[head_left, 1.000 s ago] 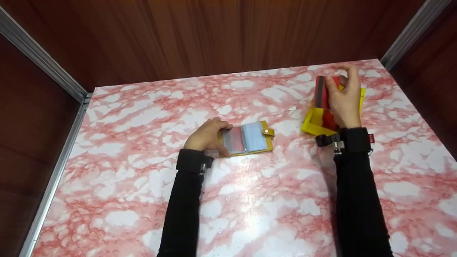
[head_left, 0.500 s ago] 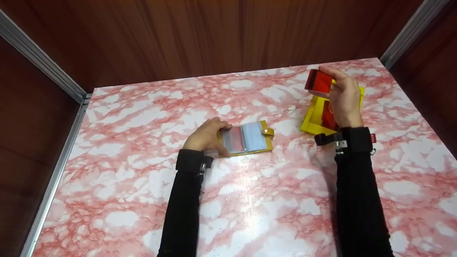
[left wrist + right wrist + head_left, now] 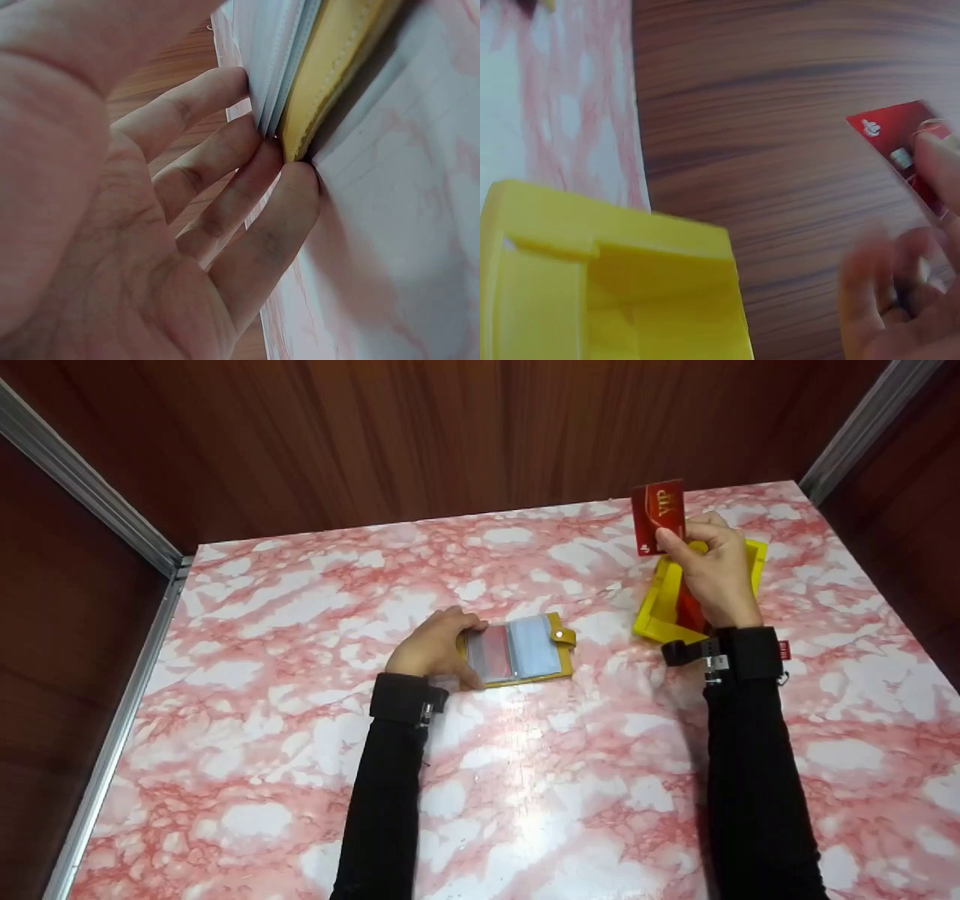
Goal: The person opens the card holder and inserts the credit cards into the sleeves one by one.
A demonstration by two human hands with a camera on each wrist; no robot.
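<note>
A small yellow card holder [image 3: 568,664] lies open on the table, its clear sleeves facing up and a snap tab at its right end. My left hand [image 3: 433,646] holds its left end, thumb at the near edge and fingers at the far edge. The left wrist view shows fingertips against the yellow cover [image 3: 322,82] and stacked sleeves. Above a yellow box [image 3: 654,619], my right hand [image 3: 721,574] pinches a red VIP card [image 3: 651,506] between thumb and fingers, its printed face toward me. Red cards [image 3: 691,613] lie in the box, partly hidden by that hand.
The pink-and-white marbled table [image 3: 262,765] is bounded by a dark wood panel [image 3: 450,442] at the back. Metal-edged panels stand at the left [image 3: 67,585] and right. The card's top reaches beyond the table's back edge in the head view.
My right hand has lifted the red card up and leftward from the box and turned it from its striped back to its VIP face. The left hand and card holder have stayed put.
</note>
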